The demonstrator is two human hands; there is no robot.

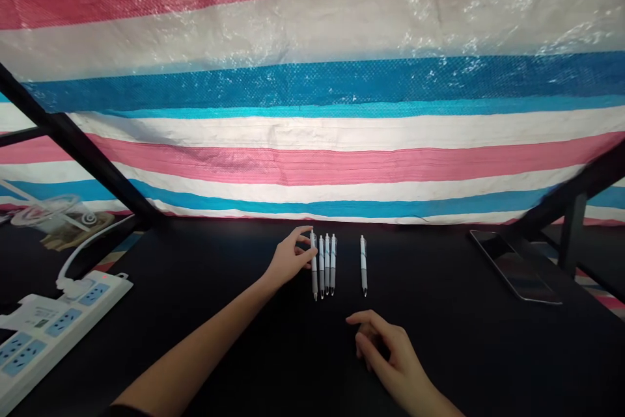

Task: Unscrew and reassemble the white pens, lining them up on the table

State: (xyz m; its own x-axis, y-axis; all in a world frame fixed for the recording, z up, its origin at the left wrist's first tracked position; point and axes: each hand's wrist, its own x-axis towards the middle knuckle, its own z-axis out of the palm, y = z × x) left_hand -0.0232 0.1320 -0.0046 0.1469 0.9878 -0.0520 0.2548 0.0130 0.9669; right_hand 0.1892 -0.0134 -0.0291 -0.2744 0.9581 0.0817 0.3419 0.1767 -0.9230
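Observation:
My left hand grips a white pen with a grey grip, fingers at its upper part, the tip pointing toward me. Close to its right lie several similar pens, side by side and roughly parallel. A single matching pen rests apart, farther right. Nearer to me, my right hand hovers or rests over the black table; its index finger reaches out, the other fingers are loosely curled, and nothing shows in it.
A white power strip with a plugged-in cable lies at the left. At the right is a dark phone or tablet. Black frame bars slant at both sides, and a striped plastic sheet hangs behind the table.

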